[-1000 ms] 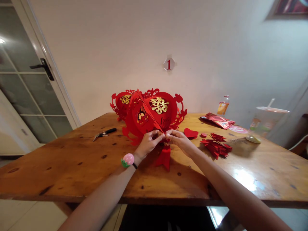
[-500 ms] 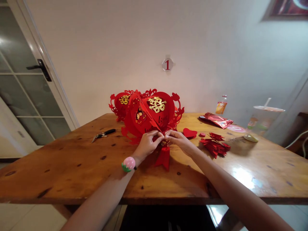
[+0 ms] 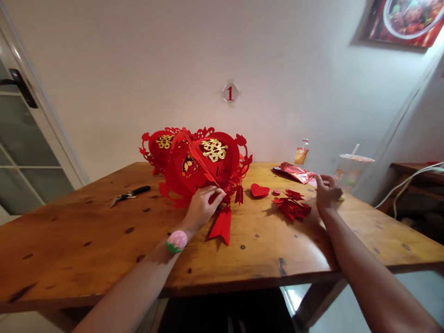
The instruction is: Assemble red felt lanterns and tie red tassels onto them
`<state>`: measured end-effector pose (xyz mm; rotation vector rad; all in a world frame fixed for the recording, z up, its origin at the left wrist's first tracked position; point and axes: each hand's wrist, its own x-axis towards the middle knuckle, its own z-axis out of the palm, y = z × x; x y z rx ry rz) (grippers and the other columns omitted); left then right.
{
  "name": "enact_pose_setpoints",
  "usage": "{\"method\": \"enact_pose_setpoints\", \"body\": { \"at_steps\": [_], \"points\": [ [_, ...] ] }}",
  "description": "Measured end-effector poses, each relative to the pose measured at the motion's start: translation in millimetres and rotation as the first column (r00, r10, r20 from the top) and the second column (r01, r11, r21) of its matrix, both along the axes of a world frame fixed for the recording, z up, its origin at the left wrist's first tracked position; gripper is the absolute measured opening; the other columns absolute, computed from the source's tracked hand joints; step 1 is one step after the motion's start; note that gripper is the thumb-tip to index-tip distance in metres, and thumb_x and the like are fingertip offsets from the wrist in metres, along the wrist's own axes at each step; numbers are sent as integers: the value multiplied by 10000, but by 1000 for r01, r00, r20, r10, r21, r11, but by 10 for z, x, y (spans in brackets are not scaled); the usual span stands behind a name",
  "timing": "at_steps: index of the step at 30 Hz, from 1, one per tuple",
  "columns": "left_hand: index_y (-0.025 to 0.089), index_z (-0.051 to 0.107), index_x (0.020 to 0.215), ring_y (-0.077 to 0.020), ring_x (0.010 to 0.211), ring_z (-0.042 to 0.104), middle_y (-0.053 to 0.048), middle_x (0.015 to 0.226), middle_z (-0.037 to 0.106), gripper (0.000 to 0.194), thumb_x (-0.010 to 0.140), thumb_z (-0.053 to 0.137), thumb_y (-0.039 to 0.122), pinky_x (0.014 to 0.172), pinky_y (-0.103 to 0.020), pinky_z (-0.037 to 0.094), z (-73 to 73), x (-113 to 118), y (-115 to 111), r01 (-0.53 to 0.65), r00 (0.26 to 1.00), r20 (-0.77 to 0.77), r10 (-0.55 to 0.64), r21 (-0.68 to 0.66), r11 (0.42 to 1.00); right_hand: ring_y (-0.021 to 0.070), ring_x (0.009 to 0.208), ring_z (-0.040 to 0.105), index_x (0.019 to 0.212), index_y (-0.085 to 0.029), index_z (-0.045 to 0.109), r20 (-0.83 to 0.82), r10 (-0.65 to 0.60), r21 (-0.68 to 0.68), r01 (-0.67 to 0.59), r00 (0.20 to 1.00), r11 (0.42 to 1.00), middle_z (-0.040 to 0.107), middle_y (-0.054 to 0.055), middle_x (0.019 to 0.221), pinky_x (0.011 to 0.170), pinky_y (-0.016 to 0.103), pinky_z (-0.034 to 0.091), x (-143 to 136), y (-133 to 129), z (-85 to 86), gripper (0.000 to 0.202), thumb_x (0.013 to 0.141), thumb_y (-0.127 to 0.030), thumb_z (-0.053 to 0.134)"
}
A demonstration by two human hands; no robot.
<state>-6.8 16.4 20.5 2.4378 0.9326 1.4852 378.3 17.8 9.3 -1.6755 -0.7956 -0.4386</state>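
A red paper lantern point(image 3: 222, 172) with cut-out edges, gold characters and a printed cartoon couple stands on the wooden table. My left hand point(image 3: 204, 203) pinches its lower edge between thumb and fingers, just above a hanging red paper tail point(image 3: 222, 226). Off to the right, my right hand point(image 3: 328, 190) is over the table beside a red packet point(image 3: 294, 172) and a clear plastic cup point(image 3: 354, 169). Its index finger is stretched out and the other fingers are bent; nothing shows in it. Red paper pieces point(image 3: 293, 206) lie in a pile to its left.
A red paper heart point(image 3: 259, 190) and a small red disc point(image 3: 276, 192) lie right of the lantern. Keys point(image 3: 125, 196) with a black fob rest on the left. A bottle with an orange label point(image 3: 301, 152) stands near the wall.
My right hand has left the lantern's lower edge and moved far right, near the cup. My left hand keeps its pinch there. The view has turned slightly right.
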Motion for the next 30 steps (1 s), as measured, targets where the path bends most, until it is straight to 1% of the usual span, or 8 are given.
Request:
{"method": "enact_pose_setpoints", "body": {
  "at_steps": [3, 6, 10, 13, 16, 18, 23, 30],
  "points": [
    [204, 625, 801, -176, 842, 588, -22, 845, 657, 170, 848, 499, 307, 815, -265, 389, -18, 9, 10, 6, 997, -72, -7, -2, 1000, 214, 697, 566, 888, -151, 642, -12, -136, -139, 133, 991, 981, 631, 108, 809, 632, 344, 416, 621, -104, -236, 323, 819, -390, 436],
    [202, 605, 801, -164, 839, 586, -10, 848, 653, 177, 859, 484, 318, 818, -267, 386, -24, -2, 12, -18, 993, -116, 18, 8, 1000, 219, 727, 565, 870, -199, 660, 71, -115, -301, 131, 991, 945, 643, 94, 844, 616, 328, 393, 916, -192, -340, 284, 792, -404, 479],
    [201, 588, 802, -148, 839, 582, 3, 847, 646, 181, 874, 468, 316, 821, -263, 386, -21, -13, 5, -37, 988, -149, 37, 6, 999, 217, 737, 574, 888, -223, 669, 154, -27, -509, 103, 988, 855, 632, 92, 914, 590, 307, 384, 1069, -125, -393, 297, 791, -417, 467],
    [200, 582, 795, -142, 832, 581, 7, 837, 645, 183, 875, 470, 322, 820, -260, 388, -20, -12, 3, -33, 986, -161, 32, -5, 999, 226, 748, 586, 823, -234, 689, 191, 77, -649, 67, 979, 758, 631, 87, 919, 594, 309, 395, 1130, -4, -427, 263, 766, -399, 493],
    [200, 578, 798, -140, 829, 578, 5, 838, 646, 181, 876, 471, 323, 818, -259, 389, -18, -9, 2, -28, 986, -167, 27, -5, 1000, 231, 787, 595, 777, -242, 698, 206, 151, -739, 53, 967, 672, 639, 81, 931, 623, 311, 412, 1159, 69, -448, 223, 738, -367, 518],
    [200, 580, 808, -138, 825, 576, 7, 839, 646, 178, 878, 470, 321, 815, -256, 389, -17, -7, 1, -23, 986, -166, 22, 1, 1000, 237, 831, 598, 799, -251, 695, 219, 172, -766, 60, 960, 640, 638, 78, 969, 644, 314, 422, 1159, 77, -452, 234, 745, -369, 500],
    [198, 584, 815, -135, 831, 574, 9, 839, 644, 170, 877, 475, 313, 819, -251, 386, -17, -3, -3, -21, 986, -167, 20, -2, 1000, 263, 860, 605, 894, -241, 685, 257, 142, -770, 113, 956, 628, 629, 98, 1011, 642, 340, 445, 1129, 41, -446, 321, 778, -395, 428],
    [199, 580, 819, -132, 834, 573, 11, 846, 641, 162, 876, 477, 311, 822, -253, 389, -17, -3, -3, -19, 987, -162, 19, 1, 1000, 242, 904, 593, 904, -256, 705, 320, 190, -725, 111, 928, 680, 616, 89, 1062, 731, 346, 461, 1194, 53, -488, 320, 776, -262, 411]
  ]
}}
